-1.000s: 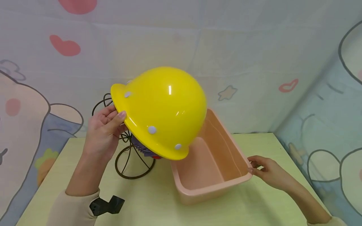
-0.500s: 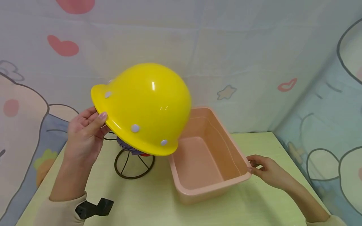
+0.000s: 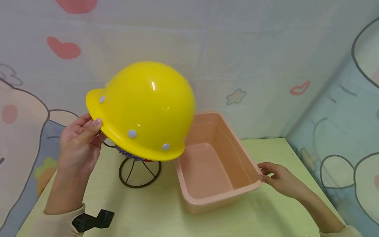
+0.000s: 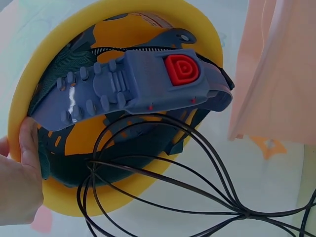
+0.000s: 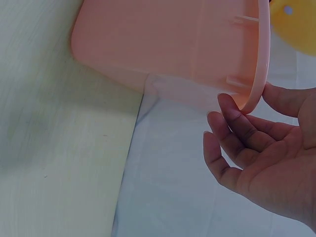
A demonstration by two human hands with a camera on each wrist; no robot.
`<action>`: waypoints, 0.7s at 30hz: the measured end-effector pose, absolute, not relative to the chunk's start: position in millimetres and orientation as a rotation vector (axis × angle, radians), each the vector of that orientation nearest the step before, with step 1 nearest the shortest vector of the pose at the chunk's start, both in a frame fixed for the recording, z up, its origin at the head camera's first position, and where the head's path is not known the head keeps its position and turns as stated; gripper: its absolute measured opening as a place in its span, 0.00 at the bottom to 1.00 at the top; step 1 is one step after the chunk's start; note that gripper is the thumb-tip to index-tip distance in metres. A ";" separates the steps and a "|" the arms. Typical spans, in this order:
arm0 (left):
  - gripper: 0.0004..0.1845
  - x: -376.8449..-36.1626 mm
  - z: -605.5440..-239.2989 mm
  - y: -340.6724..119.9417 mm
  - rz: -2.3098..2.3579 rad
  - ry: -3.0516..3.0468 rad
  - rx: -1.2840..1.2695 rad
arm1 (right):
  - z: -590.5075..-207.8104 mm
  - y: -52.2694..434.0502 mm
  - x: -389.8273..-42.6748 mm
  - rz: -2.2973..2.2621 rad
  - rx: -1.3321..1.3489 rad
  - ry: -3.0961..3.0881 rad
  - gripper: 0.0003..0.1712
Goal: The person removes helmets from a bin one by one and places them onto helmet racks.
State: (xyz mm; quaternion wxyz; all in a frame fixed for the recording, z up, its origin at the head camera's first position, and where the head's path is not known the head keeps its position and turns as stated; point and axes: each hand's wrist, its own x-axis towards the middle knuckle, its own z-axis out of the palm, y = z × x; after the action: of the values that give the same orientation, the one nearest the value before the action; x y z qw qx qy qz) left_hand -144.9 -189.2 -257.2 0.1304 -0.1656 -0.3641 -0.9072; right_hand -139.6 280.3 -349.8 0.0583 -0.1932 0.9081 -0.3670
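Left hand (image 3: 77,140) gripping yellow helmet (image 3: 142,110) brim above wire stand (image 3: 139,171); right hand (image 3: 278,179) pinching pink tub (image 3: 219,197) rim.

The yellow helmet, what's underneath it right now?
Under the helmet, held by the left hand, stands a black wire stand. The left wrist view shows the helmet's grey-blue headband with a red knob. The stand's top is hidden from the head view.

Red knob (image 4: 181,69) — "D" (embossed)
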 end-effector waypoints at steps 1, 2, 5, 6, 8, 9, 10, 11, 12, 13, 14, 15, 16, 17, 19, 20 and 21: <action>0.13 -145.1 -257.4 -190.2 -2.636 -1.049 -0.477 | -349.8 280.1 -139.5 -1.115 -0.584 2.751 0.17; 0.13 -145.2 -257.7 -191.6 -2.639 -1.037 -0.480 | -349.8 279.9 -139.5 -1.119 -0.581 2.747 0.17; 0.13 -145.6 -258.8 -195.8 -2.652 -1.001 -0.477 | -350.0 279.7 -139.4 -1.124 -0.582 2.738 0.17; 0.13 -145.6 -259.2 -197.1 -2.656 -0.990 -0.470 | -350.1 279.7 -139.3 -1.124 -0.586 2.737 0.17; 0.14 -145.4 -260.3 -200.1 -2.667 -0.968 -0.459 | -350.3 280.0 -139.2 -1.120 -0.594 2.737 0.17; 0.14 -145.0 -261.0 -201.4 -2.670 -0.960 -0.449 | -350.5 280.1 -139.2 -1.118 -0.599 2.739 0.17; 0.14 -144.6 -261.7 -202.7 -2.677 -0.950 -0.439 | -350.7 280.3 -139.1 -1.115 -0.603 2.740 0.17; 0.14 -144.2 -262.6 -204.0 -2.683 -0.942 -0.432 | -350.8 280.4 -139.1 -1.114 -0.604 2.740 0.17; 0.14 -143.6 -263.4 -205.0 -2.686 -0.938 -0.424 | -351.0 280.5 -139.2 -1.116 -0.605 2.739 0.17; 0.14 -143.1 -264.2 -206.0 -2.692 -0.932 -0.418 | -351.1 280.6 -139.2 -1.117 -0.601 2.739 0.17; 0.14 -142.5 -265.0 -206.7 -2.696 -0.928 -0.412 | -351.3 280.6 -139.2 -1.120 -0.597 2.739 0.17; 0.15 -142.0 -265.7 -207.3 -2.699 -0.926 -0.405 | -351.4 280.5 -139.3 -1.123 -0.593 2.738 0.17; 0.15 -141.7 -266.4 -208.0 -2.700 -0.926 -0.399 | -351.6 280.4 -139.3 -1.126 -0.591 2.737 0.17; 0.15 -141.3 -267.1 -208.4 -2.700 -0.924 -0.395 | -351.7 280.3 -139.3 -1.129 -0.591 2.736 0.17; 0.16 -140.8 -268.5 -209.3 -2.701 -0.921 -0.380 | -351.9 280.3 -139.2 -1.131 -0.594 2.737 0.17; 0.16 -140.5 -269.4 -209.9 -2.699 -0.921 -0.371 | -352.0 280.3 -139.0 -1.131 -0.599 2.737 0.17; 0.16 -140.3 -270.3 -210.8 -2.697 -0.921 -0.363 | -351.9 280.3 -138.9 -1.131 -0.603 2.736 0.17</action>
State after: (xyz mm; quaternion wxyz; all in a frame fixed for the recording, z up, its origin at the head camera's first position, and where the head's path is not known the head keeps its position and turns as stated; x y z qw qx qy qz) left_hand -140.3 -210.8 -270.3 0.1337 -0.1251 -0.3177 -0.9303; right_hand -138.9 280.3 -351.9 0.0600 -0.1994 0.9039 -0.3736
